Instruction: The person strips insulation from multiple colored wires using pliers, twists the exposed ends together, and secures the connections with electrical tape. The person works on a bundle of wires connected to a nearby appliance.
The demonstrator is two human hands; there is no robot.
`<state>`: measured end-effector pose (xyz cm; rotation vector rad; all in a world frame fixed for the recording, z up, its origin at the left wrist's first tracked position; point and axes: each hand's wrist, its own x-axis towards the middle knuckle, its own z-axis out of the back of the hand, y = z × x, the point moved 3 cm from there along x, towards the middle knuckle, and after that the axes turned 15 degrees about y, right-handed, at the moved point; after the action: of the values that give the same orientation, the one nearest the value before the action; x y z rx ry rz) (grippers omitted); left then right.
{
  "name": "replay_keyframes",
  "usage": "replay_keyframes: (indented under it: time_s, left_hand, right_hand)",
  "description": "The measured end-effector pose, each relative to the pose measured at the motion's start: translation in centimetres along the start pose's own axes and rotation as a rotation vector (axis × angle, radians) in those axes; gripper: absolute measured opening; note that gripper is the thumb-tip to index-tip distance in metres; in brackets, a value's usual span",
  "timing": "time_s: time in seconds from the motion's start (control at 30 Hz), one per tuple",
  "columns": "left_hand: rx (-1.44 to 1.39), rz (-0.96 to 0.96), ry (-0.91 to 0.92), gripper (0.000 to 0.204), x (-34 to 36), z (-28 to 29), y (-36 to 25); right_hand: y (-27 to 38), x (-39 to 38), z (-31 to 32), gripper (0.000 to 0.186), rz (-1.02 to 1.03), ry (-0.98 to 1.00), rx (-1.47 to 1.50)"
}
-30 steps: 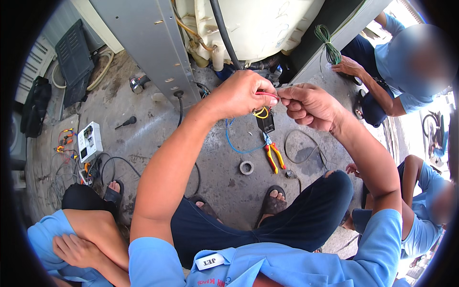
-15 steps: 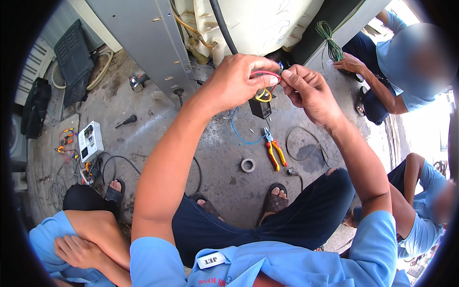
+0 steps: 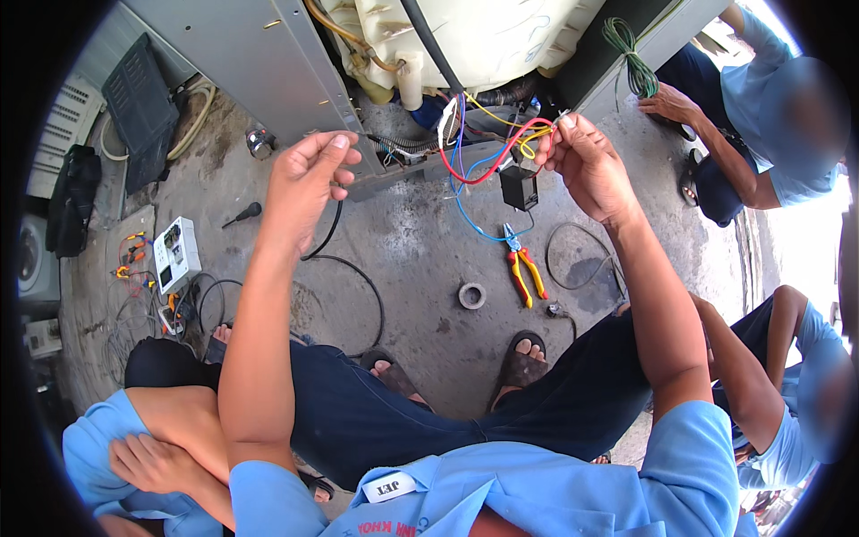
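My right hand [image 3: 580, 161] pinches the ends of red [image 3: 476, 179] and yellow [image 3: 533, 143] wires, right of the centre, in front of an appliance's white tub [image 3: 483, 45]. A small black box [image 3: 519, 186] hangs among these wires below that hand, with a blue wire [image 3: 470, 215] looping beside it. My left hand [image 3: 313, 174] is raised at the lower edge of the grey side panel [image 3: 259, 63], fingers apart and loosely bent, holding nothing. On the floor below lie red-yellow pliers [image 3: 528, 273] and a grey roll [image 3: 472, 295].
Co-workers crouch at right [image 3: 761, 161] and lower right [image 3: 805, 385]; another [image 3: 107, 456] sits close at lower left. A green wire coil [image 3: 631, 58] hangs at the upper right panel. A white socket box [image 3: 176, 255], tangled leads, cables and a drill [image 3: 259, 143] lie on the left.
My left hand has let go of the wires and moved left. My right hand still pinches the wire ends, now slightly further right, exposing more of the wiring.
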<state>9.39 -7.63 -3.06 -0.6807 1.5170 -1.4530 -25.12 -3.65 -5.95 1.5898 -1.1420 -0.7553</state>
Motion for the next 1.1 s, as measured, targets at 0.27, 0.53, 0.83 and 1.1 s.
replay_keyframes:
  time_s: [0.27, 0.53, 0.83, 1.1]
  left_hand:
    - [-0.384, 0.165, 0.294, 0.036, 2.3, -7.1, 2.4]
    - [-0.336, 0.039, 0.171, 0.036, 3.1, -8.1, 2.5]
    - [1.203, -0.815, -0.094, 0.024, 2.0, -8.4, -3.0]
    - [0.849, -0.772, 0.146, 0.014, 2.8, -6.5, -5.6]
  right_hand:
    - [0.0, 0.5, 0.3, 0.024, -0.034, -0.012, 0.052]
    - [-0.5, 0.3, 0.1, 0.023, -0.077, 0.014, -0.004]
    - [-0.1, 0.3, -1.1, 0.024, -0.096, 0.034, -0.023]
    - [0.1, -0.1, -0.1, 0.025, -0.093, 0.041, -0.215]
